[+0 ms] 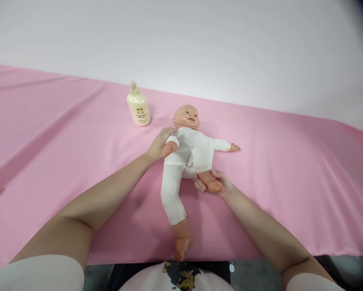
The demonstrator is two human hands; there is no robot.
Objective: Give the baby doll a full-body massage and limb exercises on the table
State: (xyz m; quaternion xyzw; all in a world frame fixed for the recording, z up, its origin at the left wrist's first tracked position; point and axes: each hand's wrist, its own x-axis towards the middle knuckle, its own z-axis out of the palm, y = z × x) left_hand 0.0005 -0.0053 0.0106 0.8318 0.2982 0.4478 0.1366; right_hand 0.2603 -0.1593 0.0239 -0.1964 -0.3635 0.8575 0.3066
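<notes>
doll: your baby doll is lying on its back, middle of the worktop, head pointing away from you, one leg stretched out toward your body and hanging near the edge.
right hand: your right hand is cupped under the bent leg's bare foot, fingers curled loosely round it, so that leg is propped up off the cloth.
left hand: your left hand sits flat-ish against the doll's shoulder and upper arm. Looks like it's steadying the body; can't really tell how tight the grip is.
bottle: cream pump bottle stands upright behind your left hand, well apart from the doll.
in the way: nothing between you and the doll, just pink cloth with some folds.
</notes>
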